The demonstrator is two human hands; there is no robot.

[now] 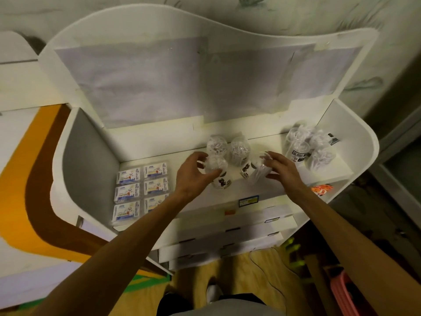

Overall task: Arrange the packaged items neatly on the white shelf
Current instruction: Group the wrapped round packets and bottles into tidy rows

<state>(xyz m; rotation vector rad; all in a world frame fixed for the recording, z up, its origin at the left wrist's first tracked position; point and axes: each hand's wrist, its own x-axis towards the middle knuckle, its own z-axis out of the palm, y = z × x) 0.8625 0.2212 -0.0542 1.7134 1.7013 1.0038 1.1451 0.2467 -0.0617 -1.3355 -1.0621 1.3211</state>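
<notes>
On the top board of the white shelf [337,172], several flat labelled packets [142,190] lie in a neat two-column grid at the left. In the middle stand clear plastic tubs of small white pieces. My left hand [193,174] grips the front left tub [217,173], which carries a dark cartoon label. My right hand [279,167] holds the front right tub [255,171]. Two more tubs [227,148] stand just behind them. A loose cluster of similar tubs [305,145] sits at the right end.
The shelf has a tall curved back panel [159,76] and raised side walls. Lower shelf tiers [227,231] step out below, one with an orange packet [321,189] at the right. A pink basket [341,293] is on the floor at the lower right.
</notes>
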